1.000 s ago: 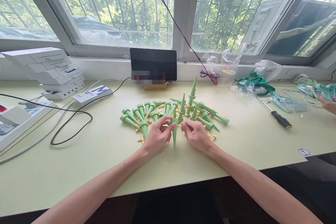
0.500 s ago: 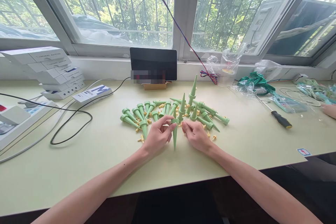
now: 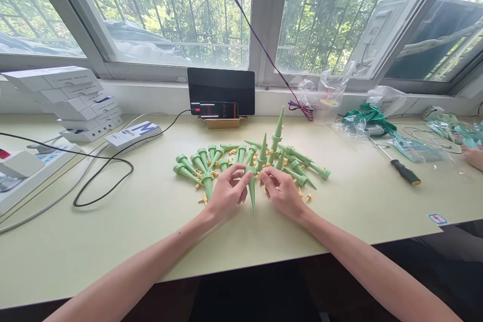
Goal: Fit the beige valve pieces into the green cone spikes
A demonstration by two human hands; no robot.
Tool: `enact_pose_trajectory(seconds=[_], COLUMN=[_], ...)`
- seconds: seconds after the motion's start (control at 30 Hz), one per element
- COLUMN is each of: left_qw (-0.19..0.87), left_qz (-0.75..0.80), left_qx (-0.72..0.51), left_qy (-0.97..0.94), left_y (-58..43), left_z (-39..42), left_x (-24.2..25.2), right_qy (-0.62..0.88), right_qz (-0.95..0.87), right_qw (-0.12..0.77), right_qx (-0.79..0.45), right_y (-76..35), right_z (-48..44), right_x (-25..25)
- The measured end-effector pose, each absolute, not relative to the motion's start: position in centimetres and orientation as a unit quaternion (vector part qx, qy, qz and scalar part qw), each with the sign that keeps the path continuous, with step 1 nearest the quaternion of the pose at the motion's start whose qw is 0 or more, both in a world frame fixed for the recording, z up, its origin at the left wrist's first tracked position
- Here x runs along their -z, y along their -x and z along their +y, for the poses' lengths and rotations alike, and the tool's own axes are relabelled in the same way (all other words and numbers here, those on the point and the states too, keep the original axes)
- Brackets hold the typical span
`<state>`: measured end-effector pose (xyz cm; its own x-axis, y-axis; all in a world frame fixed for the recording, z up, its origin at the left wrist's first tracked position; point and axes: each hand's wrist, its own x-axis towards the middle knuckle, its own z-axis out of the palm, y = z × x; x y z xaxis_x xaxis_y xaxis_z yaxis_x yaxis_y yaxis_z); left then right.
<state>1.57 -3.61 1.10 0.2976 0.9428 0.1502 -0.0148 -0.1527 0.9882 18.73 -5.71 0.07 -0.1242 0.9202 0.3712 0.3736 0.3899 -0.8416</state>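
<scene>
One green spike (image 3: pixel 252 191), pinched at the collar by the left hand (image 3: pixel 231 187); lower tip has swung slightly toward the right hand (image 3: pixel 281 190), so handling's ongoing. Right fingertips drawn together, can't tell on what. Three upright spikes (image 3: pixel 262 153) beyond hands; lying spikes (image 3: pixel 186 173), yellow pieces (image 3: pixel 308 197) overlap, uncountable.

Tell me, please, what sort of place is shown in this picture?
Probably an indoor workroom: many green cones are spread over a table by the window, a screwdriver lies to their right, and white boxes are stacked at the left.
</scene>
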Motion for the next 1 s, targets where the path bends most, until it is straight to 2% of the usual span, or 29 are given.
enact_pose_trajectory(seconds=[0.57, 1.0], left_qw=[0.485, 0.4], left_qz=[0.36, 0.353], left_qx=[-0.455, -0.441], left_qy=[-0.655, -0.722], left_y=[-1.2, -1.3], left_z=[-3.5, -4.0], left_x=[-0.1, -0.2], right_qy=[0.469, 0.478], right_qz=[-0.687, -0.67], right_qw=[0.474, 0.447], right_qx=[-0.289, -0.351], right_y=[-18.9, -18.8], right_z=[-5.6, -5.6], right_x=[0.1, 0.1])
